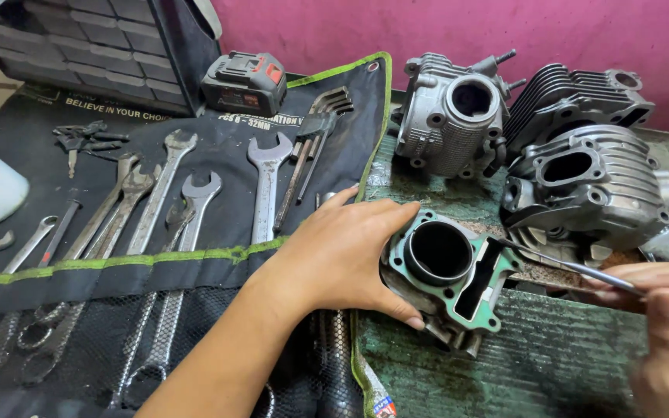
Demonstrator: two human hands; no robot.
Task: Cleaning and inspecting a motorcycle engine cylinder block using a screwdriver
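L hand point(342, 255) grips cylinder block point(447, 271), bore empty; R hand point(663, 310) pinches thin metal tool point(563, 265).

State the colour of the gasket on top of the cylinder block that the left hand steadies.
Green, seen best in the head view: gasket on cylinder block.

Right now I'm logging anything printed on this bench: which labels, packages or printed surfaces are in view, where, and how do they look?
Battery pack: top centre, boxy, black with red patches and a pale label.
Tool roll: spread at left, black cloth with green edging and white lettering near its top.
Small printed packet: bottom edge, near the roll's corner, white, red and blue.
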